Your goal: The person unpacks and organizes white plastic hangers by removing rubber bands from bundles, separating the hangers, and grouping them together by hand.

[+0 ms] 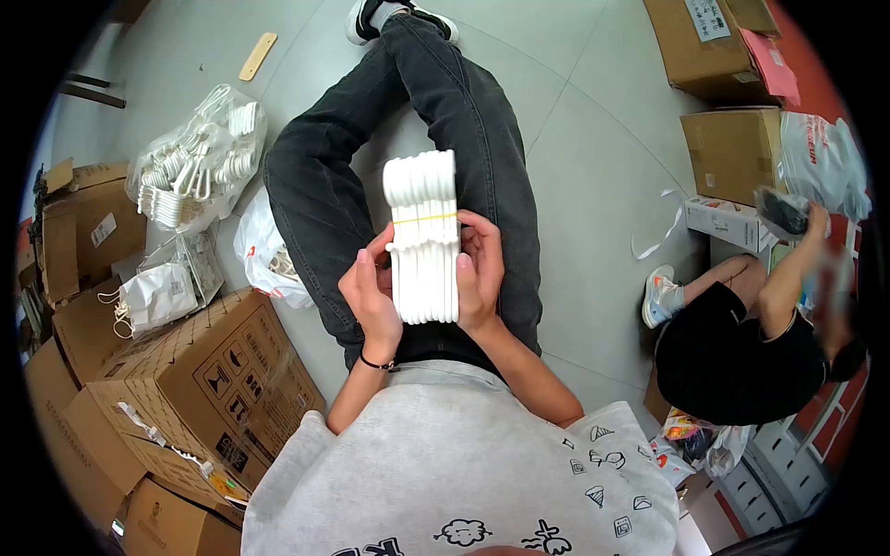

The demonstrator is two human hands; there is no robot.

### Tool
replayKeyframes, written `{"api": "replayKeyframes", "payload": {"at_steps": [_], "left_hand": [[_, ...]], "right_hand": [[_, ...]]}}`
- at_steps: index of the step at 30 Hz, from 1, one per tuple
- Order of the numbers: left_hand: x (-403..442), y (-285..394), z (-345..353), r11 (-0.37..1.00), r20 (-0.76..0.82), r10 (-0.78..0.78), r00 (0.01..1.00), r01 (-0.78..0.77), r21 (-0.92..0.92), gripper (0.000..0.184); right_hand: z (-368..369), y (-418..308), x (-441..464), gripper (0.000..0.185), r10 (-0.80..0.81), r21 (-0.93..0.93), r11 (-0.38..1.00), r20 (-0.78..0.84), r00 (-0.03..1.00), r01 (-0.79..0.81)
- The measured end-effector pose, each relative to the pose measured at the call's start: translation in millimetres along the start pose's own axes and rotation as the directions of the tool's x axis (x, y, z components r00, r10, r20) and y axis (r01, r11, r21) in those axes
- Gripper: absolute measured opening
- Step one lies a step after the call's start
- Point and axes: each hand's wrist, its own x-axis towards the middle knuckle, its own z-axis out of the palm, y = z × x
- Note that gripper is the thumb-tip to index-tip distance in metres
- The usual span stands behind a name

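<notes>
Between my two hands, above my lap, stands a bundle of white plastic hooks [425, 278], packed side by side with their curved ends pointing away from me. A thin yellow rubber band [426, 219] runs around the bundle below the curves. My left hand [373, 295] is closed on its left side, thumb up along the edge. On the opposite side my right hand [480, 276] grips it, fingertips near the band. The undersides of the hooks and some fingers are hidden.
At the left, a clear plastic bag [199, 157] holds many similar white pieces, near large cardboard boxes [232, 389]. A co-worker [742, 343] sits at the right, one hand on a dark wrapped item [783, 211]. More boxes [732, 153] line the right side.
</notes>
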Motion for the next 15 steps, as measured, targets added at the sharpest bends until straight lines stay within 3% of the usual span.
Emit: {"api": "replayKeyframes", "payload": {"at_steps": [3, 5, 7, 8, 11, 15], "left_hand": [[6.5, 5.6, 16.0, 0.997, -0.02, 0.063, 0.998, -0.064, -0.05, 0.053], [9.1, 12.2, 22.9, 0.994, -0.059, 0.099, 0.993, -0.101, -0.041, 0.052], [9.2, 13.6, 22.3, 0.99, -0.025, 0.075, 0.997, -0.071, 0.122, 0.05], [10.3, 11.2, 18.0, 0.993, -0.024, 0.053, 0.998, -0.05, 0.105, 0.048], [11.0, 9.9, 13.8, 0.999, -0.106, 0.028, 0.994, -0.025, 0.033, 0.045], [8.3, 15.1, 18.6, 0.997, -0.171, 0.06, 0.983, -0.049, 0.067, 0.045]], "right_hand": [[-1.7, -4.8, 5.2, 0.071, -0.001, -0.021, 1.0, 0.015, 1.0, 0.002], [1.3, -14.1, 12.8, 0.068, 0.004, -0.002, 1.0, -0.049, 0.999, -0.004], [-8.3, -10.1, 19.6, 0.062, -0.109, -0.221, 0.967, 0.094, 0.99, 0.128], [-5.2, -9.1, 15.2, 0.055, -0.09, -0.106, 0.99, 0.009, 0.996, 0.09], [-8.9, -5.8, 7.5, 0.052, -0.082, -0.023, 0.996, 0.012, 0.997, 0.083], [-4.0, 0.6, 2.3, 0.037, -0.122, 0.067, 0.99, -0.09, 0.988, 0.128]]}}
